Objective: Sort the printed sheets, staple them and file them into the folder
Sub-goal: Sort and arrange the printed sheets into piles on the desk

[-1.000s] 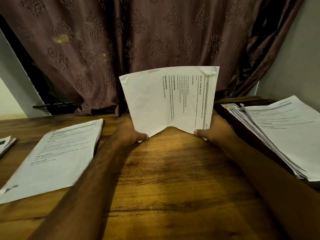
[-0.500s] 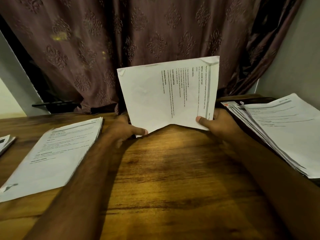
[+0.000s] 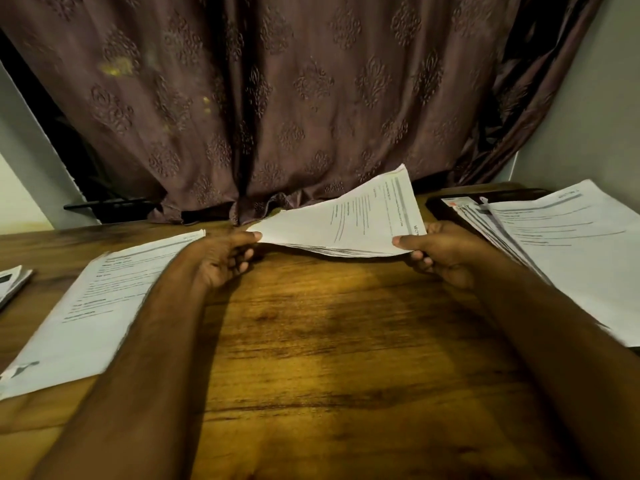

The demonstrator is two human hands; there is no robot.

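A thin stack of printed sheets [image 3: 349, 223] is held just above the middle of the wooden table [image 3: 329, 341], tilted nearly flat with its far right corner raised. My left hand [image 3: 225, 258] pinches its left corner, thumb on top. My right hand [image 3: 440, 251] grips its right edge, thumb on top and fingers beneath. A second pile of printed sheets [image 3: 104, 303] lies flat at the left. A third, fanned pile [image 3: 561, 244] rests at the right on a dark folder [image 3: 446, 202].
A brown patterned curtain [image 3: 294, 98] hangs along the table's far edge. Part of another paper bundle [image 3: 12, 282] shows at the far left edge. A pale wall [image 3: 588, 116] stands behind the right pile.
The held sheets stood upright on the table facing me; both hands have tipped them down to nearly flat and lowered them. The side piles have not moved.
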